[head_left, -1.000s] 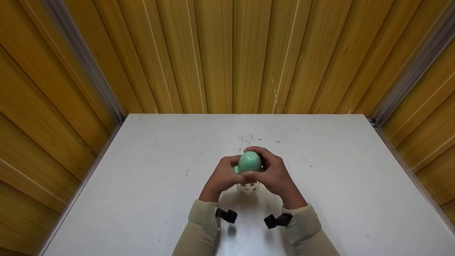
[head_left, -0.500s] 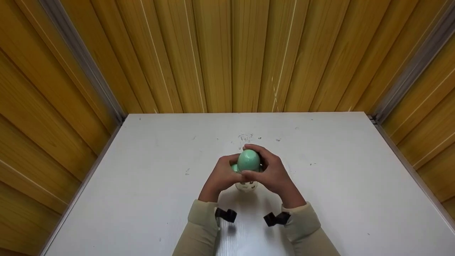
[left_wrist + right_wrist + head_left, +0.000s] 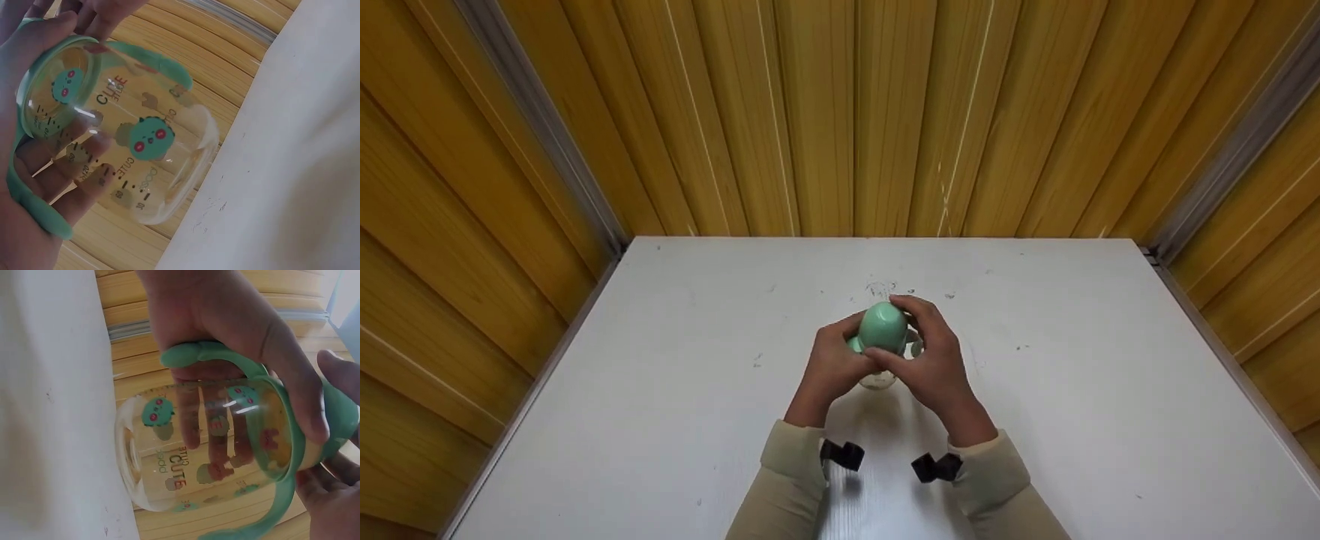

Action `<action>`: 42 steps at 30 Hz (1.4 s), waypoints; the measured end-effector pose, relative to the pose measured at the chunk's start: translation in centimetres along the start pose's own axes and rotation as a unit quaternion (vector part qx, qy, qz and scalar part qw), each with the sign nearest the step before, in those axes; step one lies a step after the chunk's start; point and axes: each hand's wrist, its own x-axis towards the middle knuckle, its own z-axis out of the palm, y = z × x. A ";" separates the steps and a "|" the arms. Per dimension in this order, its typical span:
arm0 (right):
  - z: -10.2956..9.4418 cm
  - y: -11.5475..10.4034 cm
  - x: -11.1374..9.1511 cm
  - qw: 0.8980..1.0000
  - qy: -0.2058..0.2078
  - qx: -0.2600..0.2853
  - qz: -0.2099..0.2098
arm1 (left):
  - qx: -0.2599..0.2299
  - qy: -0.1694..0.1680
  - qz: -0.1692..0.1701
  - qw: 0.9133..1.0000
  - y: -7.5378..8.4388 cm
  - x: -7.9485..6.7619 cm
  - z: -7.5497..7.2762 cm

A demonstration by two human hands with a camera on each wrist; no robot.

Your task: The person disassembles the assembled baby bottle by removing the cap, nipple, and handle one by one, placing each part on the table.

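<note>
A clear baby bottle (image 3: 152, 185) with printed cartoon faces, measuring marks and green side handles (image 3: 222, 354) is held above the table, its base toward the table. My left hand (image 3: 834, 365) grips it around the green collar (image 3: 292, 439), thumb across the near side and fingers behind the clear body. On top is a rounded green cap (image 3: 883, 328), which my right hand (image 3: 934, 360) grips with its thumb in front and fingers on the far side. In the head view, both hands cover much of the bottle's upper part.
A white table (image 3: 697, 420) with small dark scuffs lies beneath the hands. Yellow wood-look panels (image 3: 817, 120) stand behind it and at both sides, with grey metal posts (image 3: 547, 127) at the corners. Black camera mounts (image 3: 844, 455) sit at both cuffs.
The bottle and cap have risen slightly and tilted, so the cap's top faces farther away. The right hand has shifted its grip, and a green handle now shows beside it.
</note>
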 end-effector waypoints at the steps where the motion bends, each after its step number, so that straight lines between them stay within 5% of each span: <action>1: 0.1 0.0 0.0 1.000 0.007 -0.008 -0.002 | 0.002 0.003 0.004 1.000 0.0 0.0 0.1; 42: -1.1 -0.4 0.2 0.999 -0.005 0.045 0.002 | -0.021 -0.033 0.004 0.999 -0.5 -0.2 0.2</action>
